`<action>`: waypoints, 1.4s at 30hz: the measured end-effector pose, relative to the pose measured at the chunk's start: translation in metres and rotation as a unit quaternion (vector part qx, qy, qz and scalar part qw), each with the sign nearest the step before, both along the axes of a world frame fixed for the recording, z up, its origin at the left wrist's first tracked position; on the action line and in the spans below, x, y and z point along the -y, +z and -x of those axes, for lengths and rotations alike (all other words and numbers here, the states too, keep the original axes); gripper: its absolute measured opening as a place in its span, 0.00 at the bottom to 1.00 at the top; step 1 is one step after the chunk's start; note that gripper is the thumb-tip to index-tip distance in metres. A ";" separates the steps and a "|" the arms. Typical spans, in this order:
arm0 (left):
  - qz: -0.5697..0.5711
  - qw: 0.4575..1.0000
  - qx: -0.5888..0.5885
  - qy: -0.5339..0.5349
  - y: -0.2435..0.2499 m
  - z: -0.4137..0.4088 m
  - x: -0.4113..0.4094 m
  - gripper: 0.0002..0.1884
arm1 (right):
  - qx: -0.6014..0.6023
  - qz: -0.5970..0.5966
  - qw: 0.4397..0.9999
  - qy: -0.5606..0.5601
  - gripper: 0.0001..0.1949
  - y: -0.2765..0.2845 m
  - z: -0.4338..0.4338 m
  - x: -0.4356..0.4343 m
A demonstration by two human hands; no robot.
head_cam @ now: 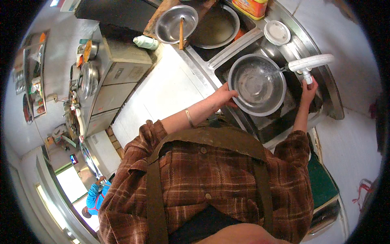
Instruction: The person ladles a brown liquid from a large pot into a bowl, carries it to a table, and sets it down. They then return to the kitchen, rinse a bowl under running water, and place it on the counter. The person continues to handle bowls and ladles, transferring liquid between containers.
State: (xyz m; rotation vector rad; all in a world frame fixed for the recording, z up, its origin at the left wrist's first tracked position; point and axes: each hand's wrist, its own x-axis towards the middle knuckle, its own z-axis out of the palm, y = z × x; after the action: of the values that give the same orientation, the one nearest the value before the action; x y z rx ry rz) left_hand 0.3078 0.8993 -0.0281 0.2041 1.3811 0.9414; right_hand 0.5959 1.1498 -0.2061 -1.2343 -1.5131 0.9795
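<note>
My left hand (225, 97) grips the near left rim of a round metal basin (257, 85), which is over the dark basin of a stainless steel sink (213, 65). Water runs from the white faucet (310, 62) into the metal basin, where some water shows. On the right, my right hand (310, 88) has its fingers closed on the faucet's handle (308, 80). Beyond the basin, small white dishes (277, 32) are stacked on the sink's back ledge.
A metal bowl with chopsticks (181, 33) and a wide pan of liquid (218, 30) lie at the upper left of the sink. A pale green bottle (146, 42) stands near a counter. Another person in blue (97, 198) is at the lower left.
</note>
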 end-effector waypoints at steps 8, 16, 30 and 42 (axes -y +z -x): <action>-0.006 1.000 -0.002 -0.007 0.008 -0.001 -0.001 0.22 | -0.006 0.026 1.000 -0.002 0.21 0.016 0.005 0.007; 0.000 1.000 -0.003 0.003 0.008 -0.001 0.000 0.22 | -0.035 0.042 0.999 0.004 0.21 0.015 0.007 0.006; -0.012 1.000 0.020 -0.017 0.013 -0.001 0.002 0.24 | -0.007 -0.010 1.000 0.006 0.22 0.019 0.006 0.008; -0.007 1.000 0.025 -0.001 0.002 -0.003 -0.002 0.24 | 0.068 -0.095 0.993 0.021 0.20 -0.001 -0.014 -0.017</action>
State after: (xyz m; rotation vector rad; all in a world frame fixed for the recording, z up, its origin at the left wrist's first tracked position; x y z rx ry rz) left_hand 0.3105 0.9011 -0.0264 0.1921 1.3274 0.9488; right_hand 0.6096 1.1664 -0.2073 -1.1568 -1.7022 0.7708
